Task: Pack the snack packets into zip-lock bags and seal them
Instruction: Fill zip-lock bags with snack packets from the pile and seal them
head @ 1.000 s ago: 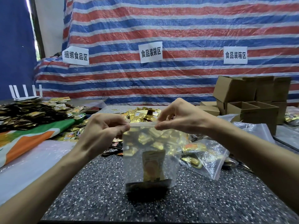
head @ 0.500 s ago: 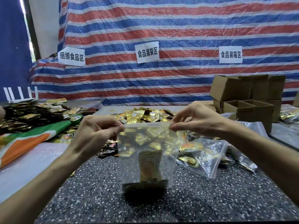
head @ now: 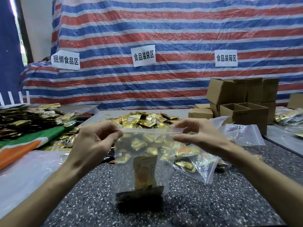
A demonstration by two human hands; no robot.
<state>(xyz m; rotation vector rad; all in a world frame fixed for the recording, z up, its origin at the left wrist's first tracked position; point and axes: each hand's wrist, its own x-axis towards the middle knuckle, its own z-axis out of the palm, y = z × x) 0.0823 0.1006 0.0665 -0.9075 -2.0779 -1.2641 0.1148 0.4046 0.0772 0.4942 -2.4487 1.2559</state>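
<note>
**A:** Bag position?
**B:** The zip-lock bag (head: pixel 142 154) hangs upright before me, its bottom edge at the speckled counter (head: pixel 213 202). A gold packet (head: pixel 145 172) stands inside, with a dark packet (head: pixel 139 194) flat beneath it.
**A:** Grips?
**B:** My left grip (head: pixel 93 143) pinches the seal strip's left end and my right grip (head: pixel 201 136) pinches its right end. The strip is taut between them.
**A:** Surroundings?
**B:** A second bag (head: pixel 200 163) holding gold packets lies just right. The packet pile (head: pixel 142 119) sits behind, with cardboard boxes (head: pixel 242 102) at far right.

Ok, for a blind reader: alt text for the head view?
Left hand and right hand pinch the top corners of a clear plastic zip-lock bag on a speckled grey table, a gold snack packet upright inside. A heap of gold packets lies behind.
</note>
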